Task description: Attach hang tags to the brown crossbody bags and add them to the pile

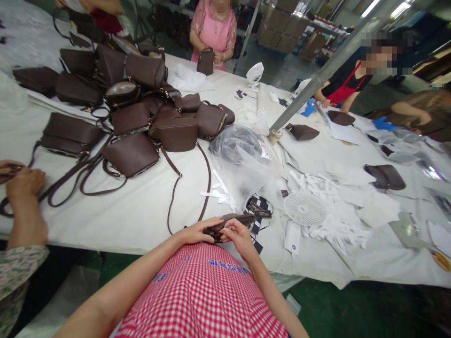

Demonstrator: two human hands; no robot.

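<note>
A dark brown handbag is held against my apron at the table's front edge. My left hand grips its left side, with the fingers lying over the top. At the bag's front, the fingertips of my right hand are pinched together; whatever is between them is too small to make out. Black tags with cords lie just beyond the bag. A long brown strap curves over the table behind my left hand.
Brown handbags are piled at the left. A clear plastic bag, a white fan and white strips lie ahead and right. A metal pole rises from the table. A co-worker's hand is at far left; others stand opposite.
</note>
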